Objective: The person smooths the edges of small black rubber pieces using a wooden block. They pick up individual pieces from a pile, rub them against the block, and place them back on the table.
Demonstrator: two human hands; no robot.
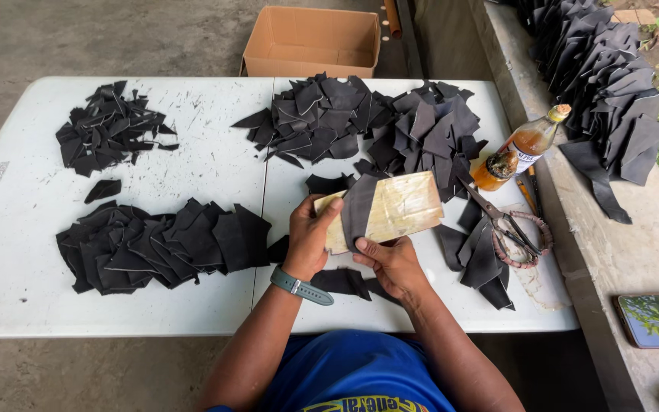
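Two hands at the near table edge, left hand (308, 238) and right hand (392, 261) both grasping a pale block (390, 210) wrapped by a dark strip (358, 207), long axis running left-right, right end tilted farther, beyond the table (215, 164) an open cardboard box (311, 42), contents unseen.

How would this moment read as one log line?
left hand: holds pale rectangular block | right hand: wraps black leather strip | white table

— What kind of place is this?
— It looks like a small outdoor workshop: a white folding table (17, 290) on concrete floor, many piles of black cut pieces (158, 244), scissors (506, 221), a glue bottle (520, 146), a cardboard box (310, 42).
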